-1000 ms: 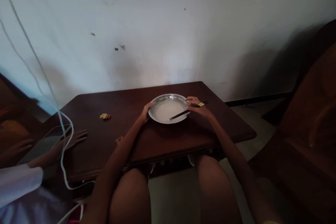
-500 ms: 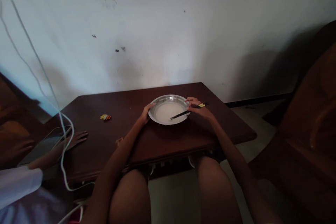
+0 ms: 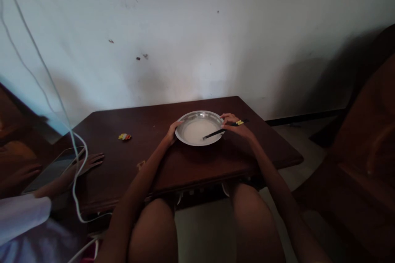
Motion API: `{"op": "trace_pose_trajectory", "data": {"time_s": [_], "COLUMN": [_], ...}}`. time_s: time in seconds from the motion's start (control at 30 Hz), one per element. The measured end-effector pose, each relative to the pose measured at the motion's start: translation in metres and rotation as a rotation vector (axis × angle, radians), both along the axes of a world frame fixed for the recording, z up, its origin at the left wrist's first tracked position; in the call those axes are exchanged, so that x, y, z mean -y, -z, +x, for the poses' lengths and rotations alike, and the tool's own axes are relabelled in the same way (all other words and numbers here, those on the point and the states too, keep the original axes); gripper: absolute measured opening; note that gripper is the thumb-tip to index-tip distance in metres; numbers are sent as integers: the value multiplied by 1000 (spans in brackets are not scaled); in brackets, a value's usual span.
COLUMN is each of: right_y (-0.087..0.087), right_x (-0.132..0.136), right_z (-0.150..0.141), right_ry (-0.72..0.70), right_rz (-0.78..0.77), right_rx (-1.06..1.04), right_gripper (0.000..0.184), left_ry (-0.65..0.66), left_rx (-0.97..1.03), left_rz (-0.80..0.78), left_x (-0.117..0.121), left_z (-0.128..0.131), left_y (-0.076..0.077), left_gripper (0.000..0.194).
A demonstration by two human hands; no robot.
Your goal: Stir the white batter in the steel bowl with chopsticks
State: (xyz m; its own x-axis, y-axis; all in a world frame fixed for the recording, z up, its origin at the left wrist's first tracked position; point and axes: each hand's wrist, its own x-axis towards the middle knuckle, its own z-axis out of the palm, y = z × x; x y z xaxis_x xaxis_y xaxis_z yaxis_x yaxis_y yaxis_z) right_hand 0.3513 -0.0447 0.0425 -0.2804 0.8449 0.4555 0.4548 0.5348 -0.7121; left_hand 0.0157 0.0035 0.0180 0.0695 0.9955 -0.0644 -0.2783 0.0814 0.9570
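Note:
A round metal basin (image 3: 200, 114) stands on the dark wooden table, holding a whitish, milky mixture (image 3: 197, 130). My left hand (image 3: 173, 132) grips its left rim, thumb over the edge and fingers on the outside. At the right rim, my right hand (image 3: 236, 125) is closed around black chopsticks (image 3: 214, 133) with yellow bands near their upper ends. Their lower tips slant down into the basin at the mixture's surface. Some of my right fingers touch or lie close to the rim.
A small yellow, white and red item (image 3: 124, 136) lies on the table (image 3: 166, 109), left of the basin. Another person's hand (image 3: 91, 162) rests at the left beside a dark tablet-like device (image 3: 57, 168). White cables (image 3: 74, 189) hang there. A wooden chair (image 3: 364, 164) stands right.
The chopstick tips have shifted slightly right and up within the basin, along with my right hand. My left hand keeps its grip on the rim.

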Motion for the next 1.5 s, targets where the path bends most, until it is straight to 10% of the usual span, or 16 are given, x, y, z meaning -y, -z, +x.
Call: {"op": "trace_pose_trajectory", "data": {"time_s": [0.3, 0.6, 0.83, 1.1, 1.33, 1.5], "right_y": [13, 3, 13, 10, 13, -5], "right_x": [0, 7, -2, 1, -4, 0], "right_z": [-25, -10, -23, -10, -17, 17], "right_ry": [229, -57, 237, -34, 254, 55], "right_rz": [48, -59, 24, -10, 32, -37], "right_rx": [31, 28, 54, 44, 22, -3], "right_gripper": [9, 13, 5, 15, 11, 26], "left_ry": [10, 19, 30, 0, 12, 45], "left_rx": [21, 22, 30, 32, 41, 42], "left_rz": [-27, -11, -25, -28, -15, 3], "left_x": [-1, -1, -3, -1, -1, -3], "left_z": [0, 1, 0, 0, 1, 0], "left_y": [-1, 1, 1, 1, 1, 2], "left_gripper": [27, 33, 30, 27, 27, 34]}}
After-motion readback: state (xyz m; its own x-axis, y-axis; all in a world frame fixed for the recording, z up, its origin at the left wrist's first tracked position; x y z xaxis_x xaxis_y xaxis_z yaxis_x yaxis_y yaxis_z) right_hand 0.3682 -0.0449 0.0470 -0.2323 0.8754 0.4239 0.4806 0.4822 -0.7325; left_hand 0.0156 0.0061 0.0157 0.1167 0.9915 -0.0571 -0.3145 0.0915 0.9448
